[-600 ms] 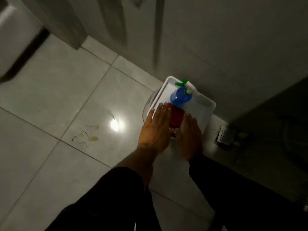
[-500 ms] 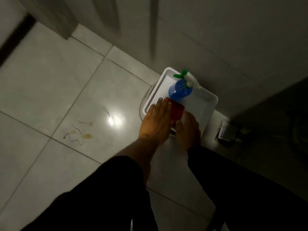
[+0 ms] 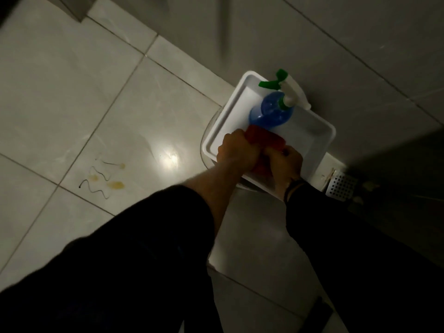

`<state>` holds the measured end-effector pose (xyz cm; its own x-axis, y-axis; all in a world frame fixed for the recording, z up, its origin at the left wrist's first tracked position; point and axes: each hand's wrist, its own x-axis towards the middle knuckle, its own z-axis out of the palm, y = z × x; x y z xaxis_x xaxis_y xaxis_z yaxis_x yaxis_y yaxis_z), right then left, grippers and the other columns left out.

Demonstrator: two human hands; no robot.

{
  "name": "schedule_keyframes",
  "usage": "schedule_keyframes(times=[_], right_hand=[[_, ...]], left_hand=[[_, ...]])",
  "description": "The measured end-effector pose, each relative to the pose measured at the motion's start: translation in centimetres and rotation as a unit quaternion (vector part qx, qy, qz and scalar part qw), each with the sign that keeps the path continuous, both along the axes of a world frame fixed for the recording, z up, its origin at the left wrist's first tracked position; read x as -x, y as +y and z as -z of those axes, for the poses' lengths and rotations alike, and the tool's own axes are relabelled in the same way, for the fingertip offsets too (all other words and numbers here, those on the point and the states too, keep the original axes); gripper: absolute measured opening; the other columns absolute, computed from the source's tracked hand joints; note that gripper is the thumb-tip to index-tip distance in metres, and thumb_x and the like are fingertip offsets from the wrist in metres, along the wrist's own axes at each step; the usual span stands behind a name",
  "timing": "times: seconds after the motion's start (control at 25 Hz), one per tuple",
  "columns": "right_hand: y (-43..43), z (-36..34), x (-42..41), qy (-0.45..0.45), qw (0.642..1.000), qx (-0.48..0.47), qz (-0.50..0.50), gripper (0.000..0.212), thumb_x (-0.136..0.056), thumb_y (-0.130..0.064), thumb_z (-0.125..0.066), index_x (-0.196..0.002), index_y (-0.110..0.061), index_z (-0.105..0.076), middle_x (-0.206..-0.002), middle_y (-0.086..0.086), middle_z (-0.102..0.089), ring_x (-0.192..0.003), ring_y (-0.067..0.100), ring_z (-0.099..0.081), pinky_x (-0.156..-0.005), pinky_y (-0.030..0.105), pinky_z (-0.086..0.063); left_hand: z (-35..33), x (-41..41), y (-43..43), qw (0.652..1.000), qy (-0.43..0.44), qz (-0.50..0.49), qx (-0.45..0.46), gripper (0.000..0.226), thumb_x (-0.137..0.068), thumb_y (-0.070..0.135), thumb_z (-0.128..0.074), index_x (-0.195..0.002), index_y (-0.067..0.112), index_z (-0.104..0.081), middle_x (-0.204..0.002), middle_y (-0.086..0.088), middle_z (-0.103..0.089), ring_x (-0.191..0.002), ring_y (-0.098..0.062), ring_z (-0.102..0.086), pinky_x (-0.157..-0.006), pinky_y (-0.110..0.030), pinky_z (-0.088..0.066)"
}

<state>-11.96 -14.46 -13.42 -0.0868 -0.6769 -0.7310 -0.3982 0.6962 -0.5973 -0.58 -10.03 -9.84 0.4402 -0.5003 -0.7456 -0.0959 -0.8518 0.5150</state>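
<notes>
Left hand [image 3: 237, 150] and right hand [image 3: 286, 159] grip the red cloth [image 3: 266, 138], hiding its middle.

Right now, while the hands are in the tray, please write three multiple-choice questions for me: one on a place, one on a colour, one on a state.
1. Where does the blue spray bottle stand?
A) in the white tray
B) on the floor drain
C) on the bare tiles

2. What colour is the bottle's trigger?
A) red
B) green
C) yellow

3. How do the left hand and the right hand meet the red cloth?
A) both grip it
B) only the left touches it
C) neither touches it

Answers:
1 A: the bottle's base sits inside the tray's rim.
2 B: the trigger shows green above the blue body.
3 A: the fingers of both hands curl round the cloth.
</notes>
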Motion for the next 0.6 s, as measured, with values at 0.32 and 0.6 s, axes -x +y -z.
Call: schedule_keyframes(times=[0.32, 0.6], right_hand=[[7.8, -13.2, -4.8, -0.193, 0.958, -0.127, -0.172, 0.073, -0.072, -0.016, -0.085, -0.143, -0.007, -0.068, -0.136, 0.024, -0.077, -0.127, 0.042, -0.074, -0.107, 0.054, -0.06], [20.5, -8.8, -15.1, -0.116, 0.894, -0.074, -0.426, 0.038, -0.089, -0.027, -0.083, -0.126, -0.017, -0.081, -0.121, 0.011, -0.086, -0.114, 0.031, -0.083, -0.098, 0.048, -0.07]], left_hand=[[-9.5, -6.1, 14.2, 0.944, 0.18, -0.231, 0.152, 0.04, -0.072, 0.036, -0.067, -0.109, 0.023, -0.078, -0.091, 0.005, -0.08, -0.085, -0.013, -0.077, -0.076, -0.029, -0.06], [-3.3, -11.1, 32.1, 0.905, 0.095, -0.383, 0.156, 0.04, -0.085, 0.038, -0.076, -0.123, 0.027, -0.075, -0.111, 0.002, -0.079, -0.099, -0.021, -0.077, -0.092, -0.042, -0.065]])
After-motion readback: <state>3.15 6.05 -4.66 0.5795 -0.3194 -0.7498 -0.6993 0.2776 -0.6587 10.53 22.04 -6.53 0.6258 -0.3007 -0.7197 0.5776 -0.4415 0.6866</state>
